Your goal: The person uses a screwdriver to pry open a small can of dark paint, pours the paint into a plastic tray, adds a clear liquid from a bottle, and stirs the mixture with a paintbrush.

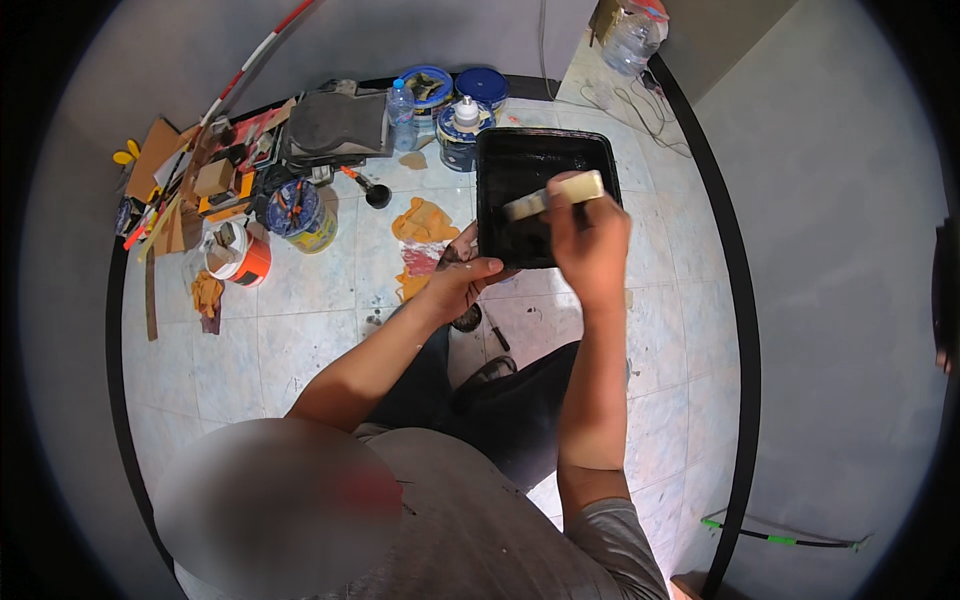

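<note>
My left hand (468,272) grips the near-left corner of a black paint tray (486,190), thumb on the rim and fingers beneath. The tray is tilted up above the floor, and its inside is dark and glossy. Over the tray, my right hand (590,240) is closed round a pale, flat brush-like tool (578,187). Its cream end sticks out to the upper right. The greyish other end points down-left into the tray; motion blurs it, so I cannot tell whether it touches the bottom. Dark smears mark my left hand.
Orange cloths (424,220) and a black-headed brush (376,194) lie on the tiled floor. Further left stand a yellow-blue bucket (318,232) and an orange-white bucket (252,262). Blue paint tubs (458,150) and a water bottle (401,115) line the far wall. A black-handled tool (497,332) lies near my legs.
</note>
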Motion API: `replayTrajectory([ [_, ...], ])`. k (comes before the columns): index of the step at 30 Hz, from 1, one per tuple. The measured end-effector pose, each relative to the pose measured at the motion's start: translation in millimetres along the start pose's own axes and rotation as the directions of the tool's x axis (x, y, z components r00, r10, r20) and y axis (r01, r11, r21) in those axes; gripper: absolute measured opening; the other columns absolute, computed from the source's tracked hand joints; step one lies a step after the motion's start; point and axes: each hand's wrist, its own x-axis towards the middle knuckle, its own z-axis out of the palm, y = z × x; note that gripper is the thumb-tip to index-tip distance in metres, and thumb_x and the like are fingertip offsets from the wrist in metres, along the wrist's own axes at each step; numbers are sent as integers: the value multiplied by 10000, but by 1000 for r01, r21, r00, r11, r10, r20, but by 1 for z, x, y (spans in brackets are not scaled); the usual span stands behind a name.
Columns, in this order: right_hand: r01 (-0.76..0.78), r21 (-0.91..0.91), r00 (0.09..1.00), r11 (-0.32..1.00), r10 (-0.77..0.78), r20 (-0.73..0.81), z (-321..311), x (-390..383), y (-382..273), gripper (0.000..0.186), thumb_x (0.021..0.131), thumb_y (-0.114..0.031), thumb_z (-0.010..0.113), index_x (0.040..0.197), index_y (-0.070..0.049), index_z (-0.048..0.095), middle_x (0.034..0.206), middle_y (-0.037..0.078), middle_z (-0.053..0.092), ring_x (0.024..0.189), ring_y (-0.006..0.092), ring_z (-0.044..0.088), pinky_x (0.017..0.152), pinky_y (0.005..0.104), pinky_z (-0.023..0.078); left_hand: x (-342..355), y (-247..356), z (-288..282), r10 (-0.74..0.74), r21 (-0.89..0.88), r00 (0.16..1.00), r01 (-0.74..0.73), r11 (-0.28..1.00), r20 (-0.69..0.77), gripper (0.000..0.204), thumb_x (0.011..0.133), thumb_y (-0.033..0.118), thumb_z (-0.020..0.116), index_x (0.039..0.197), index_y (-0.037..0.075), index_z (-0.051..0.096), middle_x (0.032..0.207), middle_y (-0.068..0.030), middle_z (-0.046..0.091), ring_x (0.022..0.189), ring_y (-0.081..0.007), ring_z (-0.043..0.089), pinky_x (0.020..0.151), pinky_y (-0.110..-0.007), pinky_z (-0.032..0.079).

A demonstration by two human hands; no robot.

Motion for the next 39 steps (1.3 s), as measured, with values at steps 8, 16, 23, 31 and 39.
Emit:
replayTrajectory([
  [8, -88, 16, 990, 996, 86, 107, 5, 4, -20, 77, 1025, -42, 699, 996, 26, 720, 849, 201, 711, 698, 348, 728, 632, 388, 539, -2, 7, -1, -7, 3, 1000, 7, 1000, -17, 807, 985, -35, 679, 1697, 53, 310, 1556, -124, 609, 1412, -249, 635, 1192, -438, 543],
  [16, -50, -15, 996, 999, 51, 73, 18, 26, 14, 184, 985, -89, 752, 886, 51, 686, 787, 243, 691, 697, 418, 717, 622, 456, 527, 22, 15, -15, -59, 45, 998, 58, 997, 35, 690, 1019, 108, 699, 1639, 24, 408, 1526, -179, 633, 1395, -338, 651, 1232, -460, 516],
  [23, 209, -57, 977, 976, -210, -21, 14, 55, 24, 166, 973, -86, 755, 924, 65, 704, 722, 252, 672, 638, 413, 717, 562, 450, 506, 48, 34, -15, -171, -64, 982, 176, 982, 78, 615, 1027, 124, 658, 1572, -57, 437, 1515, -254, 626, 1411, -434, 625, 1267, -515, 480],
  [31, 12, -131, 1000, 991, -9, 28, 6, 85, 6, 279, 970, -169, 678, 947, 108, 704, 822, 338, 708, 843, 544, 719, 826, 572, 592, 69, 51, -20, -175, 57, 983, 172, 983, 62, 620, 1038, 181, 675, 1537, -125, 470, 1553, -277, 601, 1481, -392, 572, 1286, -482, 472],
  [39, -23, -109, 1000, 994, 23, -2, 1, 81, 12, 298, 966, -181, 686, 971, 115, 717, 831, 352, 702, 843, 537, 726, 785, 566, 594, 79, 46, -1, -192, 74, 980, 188, 979, 58, 625, 1030, 204, 683, 1526, -118, 481, 1516, -290, 622, 1423, -417, 622, 1283, -468, 475],
])
